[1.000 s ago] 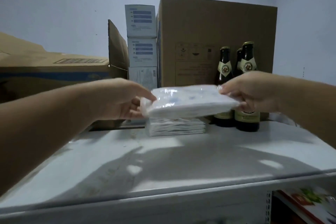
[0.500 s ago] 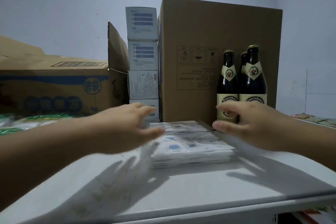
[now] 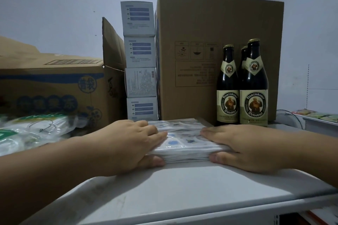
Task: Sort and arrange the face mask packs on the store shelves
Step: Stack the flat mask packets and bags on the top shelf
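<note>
A stack of clear-wrapped face mask packs with blue print lies on the white shelf, in front of the big brown carton. My left hand covers the stack's left end, fingers flat on top and thumb against its front edge. At the right end, my right hand does the same, fingers laid over the top and thumb at the front edge. A column of white-and-blue mask boxes stands behind the stack.
A tall brown carton stands at the back. Dark beer bottles stand just right of the stack. At the left are an open printed carton and plastic-wrapped goods. Another shelf lies at the far right.
One second ago both hands held a single pack in the air. It now lies on the stack, and my hands have come down onto the stack's two ends.
</note>
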The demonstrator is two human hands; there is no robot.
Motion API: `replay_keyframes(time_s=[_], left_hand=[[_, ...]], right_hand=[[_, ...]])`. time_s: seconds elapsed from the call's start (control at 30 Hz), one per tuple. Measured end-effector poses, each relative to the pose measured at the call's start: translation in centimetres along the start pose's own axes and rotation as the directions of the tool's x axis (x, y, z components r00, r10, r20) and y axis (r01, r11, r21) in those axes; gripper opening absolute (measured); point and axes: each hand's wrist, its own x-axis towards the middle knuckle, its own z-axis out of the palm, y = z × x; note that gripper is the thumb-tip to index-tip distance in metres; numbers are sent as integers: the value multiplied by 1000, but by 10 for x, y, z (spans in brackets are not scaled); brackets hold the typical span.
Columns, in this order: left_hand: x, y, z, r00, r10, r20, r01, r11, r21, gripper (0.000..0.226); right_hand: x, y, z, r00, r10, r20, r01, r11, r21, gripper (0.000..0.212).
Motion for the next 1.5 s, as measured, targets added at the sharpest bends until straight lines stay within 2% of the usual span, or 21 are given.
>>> replay_keyframes(time_s=[0.1,0.17,0.27,0.3,0.37,0.43,0.53,0.6,0.7,0.77,0.87,0.97,1.1,1.27,1.37,1.43,1.5], left_hand=[[2,2,0,1000,-10,-4,10,1000,20,87],[0,3,-2,999,-33,-3,32,999,-39,89],[-2,-7,-11,979,-198,-51,171,929,-329,94],[0,-13,-12,959,-271,-84,212,881,-423,88],[14,-27,-12,916,-388,-102,284,808,-516,64],[35,-40,-10,886,-463,-26,374,746,-551,41],[57,-47,-1,893,-403,201,448,748,-489,46],[59,-49,10,899,-377,223,438,772,-461,56],[54,-49,21,901,-392,185,431,758,-490,82],[52,-48,23,902,-400,163,421,728,-541,88],[53,-45,23,904,-411,120,401,715,-573,73],[55,-43,24,897,-438,58,382,703,-600,44],[56,-39,25,907,-420,-32,323,743,-586,22],[57,-34,23,894,-428,-130,299,789,-537,20],[56,-33,20,856,-477,-198,297,769,-566,19],[55,-33,13,835,-491,-249,289,776,-560,20],[51,-34,0,818,-484,-312,267,799,-538,21]], right_hand=[[4,2,1,999,17,37,-18,999,28,79],[3,2,1,999,14,51,-18,997,75,90],[2,5,-6,996,62,-63,-45,969,244,102],[6,9,-10,987,103,-124,-63,955,291,96],[21,20,-20,967,192,-170,-125,931,342,66],[42,27,-28,959,242,-148,-176,917,358,41],[67,31,-23,966,251,-67,-210,905,369,40],[75,34,-12,977,207,-47,-177,916,359,46],[77,38,0,973,217,-77,-169,899,405,50],[78,42,3,969,215,-120,-153,907,393,47],[80,42,4,959,214,-185,-119,899,422,34],[80,42,6,948,218,-234,-95,891,444,24],[81,42,8,940,212,-268,-83,903,422,19],[77,36,7,943,193,-271,-63,903,424,30],[75,33,3,929,131,-347,-15,948,318,24],[73,31,-2,887,75,-455,26,977,212,18],[69,28,-11,804,-11,-595,97,989,113,18]])
